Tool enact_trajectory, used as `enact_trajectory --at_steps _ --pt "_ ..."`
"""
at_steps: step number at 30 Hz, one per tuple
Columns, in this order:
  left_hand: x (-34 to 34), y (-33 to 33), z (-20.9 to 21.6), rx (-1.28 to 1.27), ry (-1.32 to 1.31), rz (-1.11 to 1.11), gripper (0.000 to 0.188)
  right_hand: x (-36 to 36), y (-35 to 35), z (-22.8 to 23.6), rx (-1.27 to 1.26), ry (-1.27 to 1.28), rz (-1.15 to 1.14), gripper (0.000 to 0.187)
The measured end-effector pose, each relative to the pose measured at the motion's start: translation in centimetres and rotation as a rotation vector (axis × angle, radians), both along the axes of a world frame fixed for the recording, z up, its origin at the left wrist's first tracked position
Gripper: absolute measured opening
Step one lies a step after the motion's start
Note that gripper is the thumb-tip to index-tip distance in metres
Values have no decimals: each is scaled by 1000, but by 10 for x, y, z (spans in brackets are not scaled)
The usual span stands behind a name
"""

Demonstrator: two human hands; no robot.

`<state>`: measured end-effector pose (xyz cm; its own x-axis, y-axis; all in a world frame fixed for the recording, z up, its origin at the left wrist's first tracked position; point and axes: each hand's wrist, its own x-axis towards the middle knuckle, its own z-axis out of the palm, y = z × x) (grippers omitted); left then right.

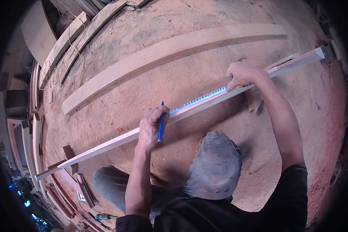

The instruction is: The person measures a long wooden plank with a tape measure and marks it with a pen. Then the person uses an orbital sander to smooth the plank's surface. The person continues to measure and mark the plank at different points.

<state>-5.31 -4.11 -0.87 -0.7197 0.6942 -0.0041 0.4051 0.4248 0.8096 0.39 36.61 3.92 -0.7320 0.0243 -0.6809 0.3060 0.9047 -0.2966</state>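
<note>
Long wooden strip (112,145) runs slantwise across the dirt floor (181,79), low end at left, far end up at right. Dark block (68,151) under its left part; another wood piece (253,101) below it near the right hand (241,75).

Tape measure (199,99), blade drawn out along the strip's upper edge, between the two hands. Left hand (152,124): fingers curled closed around a blue pen (160,125), pen upright-ish, hand against the strip at the tape's left end. Right hand: fingers bent down, closed over tape and strip; a yellow bit shows beneath, mostly hidden.

Beyond, apart from the strip: a broad pale board (162,49), bowed by the lens. Upper left, heavy timber (65,44) with a thin cable (70,36) trailing over it. Lower left, wood offcuts (62,197) and a tool (102,217). Closest obstruction: grey-trousered knee (216,166), just on the near side of the strip.
</note>
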Motion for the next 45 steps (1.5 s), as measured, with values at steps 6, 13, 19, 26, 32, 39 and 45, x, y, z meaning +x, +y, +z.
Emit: enact_trajectory --at_steps 6,13,19,26,32,39,45 --pt "7 -8 -12 76 -100 135 33 -1 29 -61 -60 256 296 34" --pt "4 5 -40 90 130 57 24 -3 20 -38 134 111 -88 35" --pt "10 2 -43 306 145 178 41 -5 -14 1 219 103 -24 25" --pt "11 0 -20 496 190 413 39 -4 -20 8 145 59 -103 23" --pt "4 -18 22 752 -419 380 26 -12 10 -27 -89 147 38 22" --pt "28 -26 43 494 21 500 32 -1 25 -34 -73 176 265 37" --pt "50 -3 47 471 11 258 25 -5 -6 4 -10 30 -11 40"
